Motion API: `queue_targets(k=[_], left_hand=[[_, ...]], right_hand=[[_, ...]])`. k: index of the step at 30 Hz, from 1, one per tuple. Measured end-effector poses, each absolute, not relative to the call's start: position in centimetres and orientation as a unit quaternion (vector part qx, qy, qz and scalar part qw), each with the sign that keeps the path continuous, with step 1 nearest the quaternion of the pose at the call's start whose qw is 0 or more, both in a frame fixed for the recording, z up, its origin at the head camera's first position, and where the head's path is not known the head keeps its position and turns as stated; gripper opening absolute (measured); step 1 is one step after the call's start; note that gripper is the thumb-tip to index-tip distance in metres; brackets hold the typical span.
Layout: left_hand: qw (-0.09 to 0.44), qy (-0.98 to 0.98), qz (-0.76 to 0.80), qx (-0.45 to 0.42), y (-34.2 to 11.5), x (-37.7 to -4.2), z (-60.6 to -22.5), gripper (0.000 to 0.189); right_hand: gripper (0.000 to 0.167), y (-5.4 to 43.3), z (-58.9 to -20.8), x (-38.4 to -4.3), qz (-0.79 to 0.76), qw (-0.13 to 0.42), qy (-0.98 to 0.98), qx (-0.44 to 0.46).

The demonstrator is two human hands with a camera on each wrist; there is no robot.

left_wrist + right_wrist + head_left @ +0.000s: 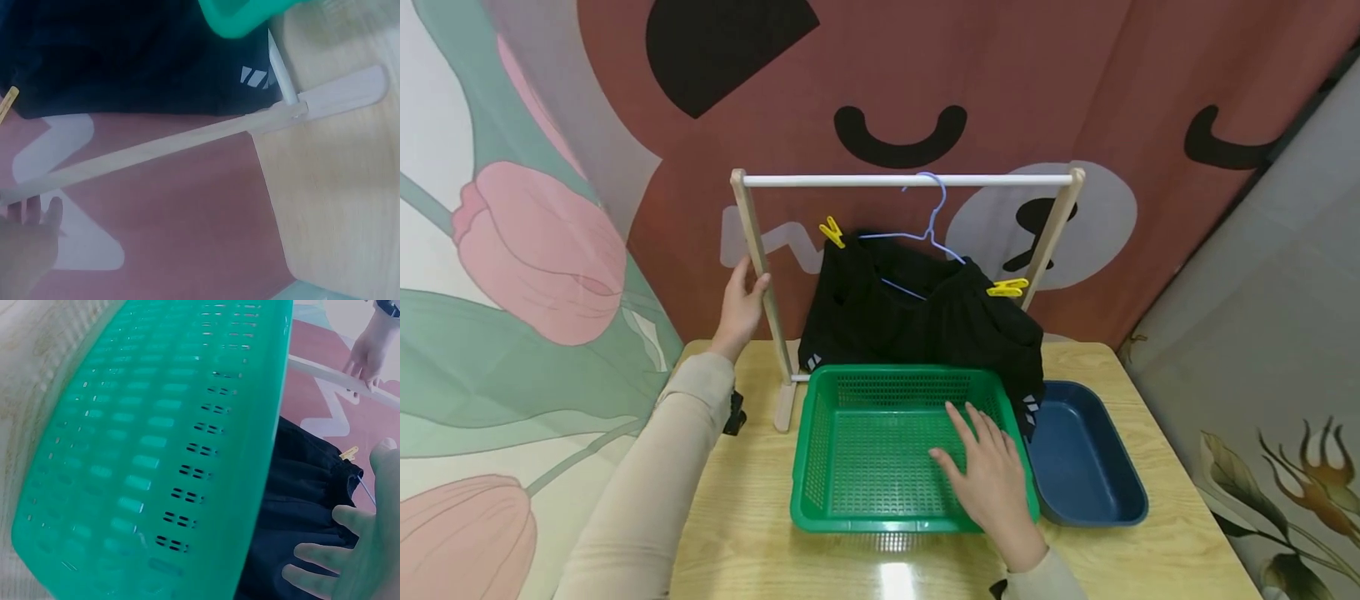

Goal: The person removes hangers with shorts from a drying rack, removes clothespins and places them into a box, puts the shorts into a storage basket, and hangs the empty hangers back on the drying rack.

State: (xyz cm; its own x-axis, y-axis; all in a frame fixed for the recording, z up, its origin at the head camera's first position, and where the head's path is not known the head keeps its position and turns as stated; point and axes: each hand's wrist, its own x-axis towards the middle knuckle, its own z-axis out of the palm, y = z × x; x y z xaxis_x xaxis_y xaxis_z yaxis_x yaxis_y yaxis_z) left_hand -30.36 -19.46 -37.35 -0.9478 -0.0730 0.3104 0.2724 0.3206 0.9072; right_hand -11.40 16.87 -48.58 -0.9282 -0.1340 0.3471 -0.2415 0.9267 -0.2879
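Observation:
My left hand (741, 308) holds the left wooden post (760, 258) of a small clothes rack, thumb across its front; in the left wrist view, its fingertips (53, 212) meet the post's edge. Spread fingers show on my right hand (988, 479), which is over the right side of a green plastic basket (801, 467) and holds nothing. Black shorts (917, 333) with white marks near the hems hang behind the basket on a blue hanger (934, 218). Two yellow clothespins, left (832, 232) and right (1007, 288), clip the waistband's sides.
A dark blue basin (1086, 450) stands right of the basket on the wooden table (737, 517). The rack's white top bar (850, 180) carries the hanger. Printed curtains (880, 75) surround the table's back and sides. A small black object (735, 414) shows beside the left sleeve.

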Motion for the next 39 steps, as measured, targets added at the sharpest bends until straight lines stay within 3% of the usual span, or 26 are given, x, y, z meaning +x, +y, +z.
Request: queue_targets(k=[20,29,39], left_hand=[[0.168,-0.784,-0.598,0.006,-18.4,-31.6,-38.0,0.039],[0.17,-0.786,-0.594,0.009,-17.9,-31.3,-38.5,0.037],[0.185,-0.775,-0.604,-0.013,-17.9,-31.3,-39.1,0.038]], right_hand=[[0.071,17.7,-46.2,-12.1,0.171,0.215,-0.954,0.117],[0.066,18.8,-43.7,-13.7,0.173,0.303,-0.928,0.133],[0.054,21.0,-38.9,-16.4,0.212,0.346,-0.909,0.092]])
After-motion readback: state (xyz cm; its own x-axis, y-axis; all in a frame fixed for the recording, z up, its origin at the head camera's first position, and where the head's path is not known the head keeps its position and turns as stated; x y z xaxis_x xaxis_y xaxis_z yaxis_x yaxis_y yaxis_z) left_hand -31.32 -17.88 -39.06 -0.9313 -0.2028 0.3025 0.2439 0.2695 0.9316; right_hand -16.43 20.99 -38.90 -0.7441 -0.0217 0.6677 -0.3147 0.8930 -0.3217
